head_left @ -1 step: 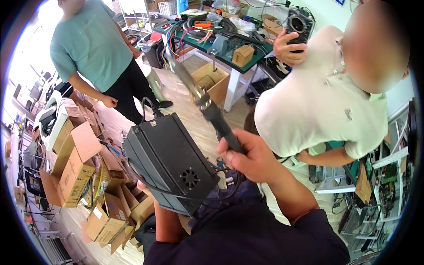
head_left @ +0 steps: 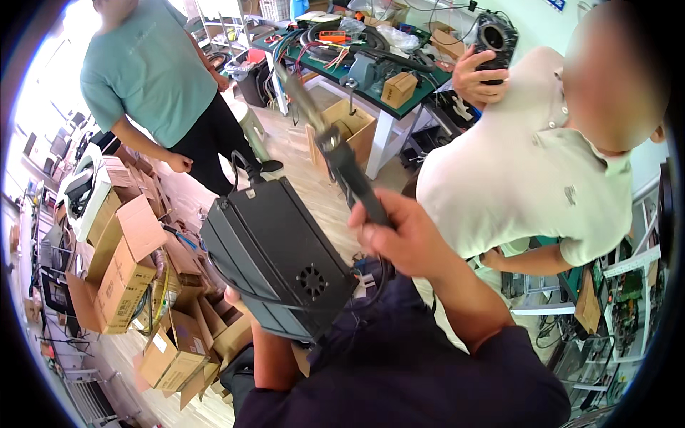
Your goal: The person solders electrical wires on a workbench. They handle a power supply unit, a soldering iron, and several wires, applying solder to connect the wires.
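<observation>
A black metal box with a round vent and cables is held out in front of me. My left hand grips it at its lower left side, mostly hidden behind it. My right hand is closed around the black handle of a tool, whose long metal barrel points up and away from me, slightly blurred. A dark cable hangs below that hand and runs across the box.
A person in teal stands ahead-left. A co-worker in white is close on my right, holding a black part. Cardboard boxes pile at left. A cluttered green bench stands behind, metal racks at right.
My right hand and the tool have moved slightly upward. The co-worker in white and the black part have shifted a little to the right in view.
</observation>
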`<action>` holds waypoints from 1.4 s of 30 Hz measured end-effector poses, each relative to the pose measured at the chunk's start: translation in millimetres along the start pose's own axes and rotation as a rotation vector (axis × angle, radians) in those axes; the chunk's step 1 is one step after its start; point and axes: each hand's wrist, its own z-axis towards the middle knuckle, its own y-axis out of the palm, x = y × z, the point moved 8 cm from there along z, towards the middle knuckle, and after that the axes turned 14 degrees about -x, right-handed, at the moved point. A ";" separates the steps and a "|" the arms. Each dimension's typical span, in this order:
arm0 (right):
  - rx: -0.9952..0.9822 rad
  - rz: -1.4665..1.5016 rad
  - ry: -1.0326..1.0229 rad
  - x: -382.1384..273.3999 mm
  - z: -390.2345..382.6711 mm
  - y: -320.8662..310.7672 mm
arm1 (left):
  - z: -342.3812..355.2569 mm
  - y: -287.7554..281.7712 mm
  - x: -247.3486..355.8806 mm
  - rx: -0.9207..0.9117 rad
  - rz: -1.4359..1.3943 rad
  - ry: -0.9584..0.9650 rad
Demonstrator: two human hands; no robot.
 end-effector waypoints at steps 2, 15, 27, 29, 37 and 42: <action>0.027 -0.006 -0.039 -3.0 52.3 -40.4 | 35.8 -15.8 -5.1 0.046 0.012 0.015; -0.047 0.081 -0.179 39.6 472.7 -359.4 | 373.5 -336.7 -25.5 0.181 0.140 0.174; 0.101 0.049 -0.108 -11.7 737.3 -556.4 | 780.5 -517.4 -6.2 0.142 0.038 0.108; 0.104 0.060 -0.113 -8.2 773.9 -574.0 | 839.6 -539.4 0.4 -0.075 -0.084 0.051; 0.285 0.051 -0.215 14.6 938.5 -652.1 | 1015.8 -681.3 43.5 0.043 0.154 -0.068; 0.383 0.008 -0.157 12.9 1019.4 -702.5 | 1110.9 -745.5 39.1 0.169 0.036 -0.164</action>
